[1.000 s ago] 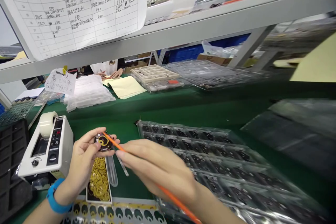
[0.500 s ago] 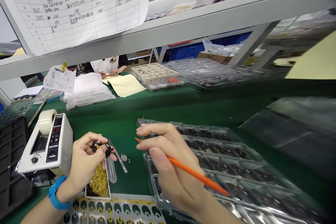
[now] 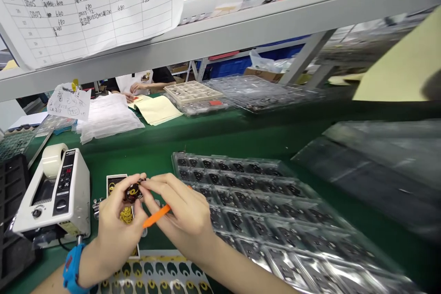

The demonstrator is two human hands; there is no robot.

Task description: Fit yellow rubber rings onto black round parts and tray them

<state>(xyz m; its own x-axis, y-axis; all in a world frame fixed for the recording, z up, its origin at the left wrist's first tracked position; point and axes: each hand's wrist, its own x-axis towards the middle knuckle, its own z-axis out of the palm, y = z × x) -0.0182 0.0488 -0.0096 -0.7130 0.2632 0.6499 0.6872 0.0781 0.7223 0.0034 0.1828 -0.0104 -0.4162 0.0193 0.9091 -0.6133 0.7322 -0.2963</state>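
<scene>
Between the thumb and fingers of my left hand [image 3: 115, 227] is a small round black part [image 3: 132, 193] with a yellow ring-shaped mark on it. My right hand [image 3: 184, 206] holds an orange pointed stick [image 3: 156, 217] across the palm, while its thumb and fingertip touch the part's right edge. Under both hands, partly covered, stands a narrow white-edged box [image 3: 116, 177] with yellow rings [image 3: 126, 215] inside. Nearer to me lies a sheet of dark round stickers with yellow marks [image 3: 155, 270].
A white tape dispenser [image 3: 77, 193] stands left, beside a black compartment tray [image 3: 12, 220]. Clear trays of black parts [image 3: 241, 183] fill the right side. A grey shelf beam [image 3: 223, 32] crosses above. Opposite, a person's hands [image 3: 138, 88] are near yellow paper [image 3: 158, 109].
My right hand has moved left from above the clear trays to the round part, and the orange stick now points the other way. My left hand keeps hold of the part.
</scene>
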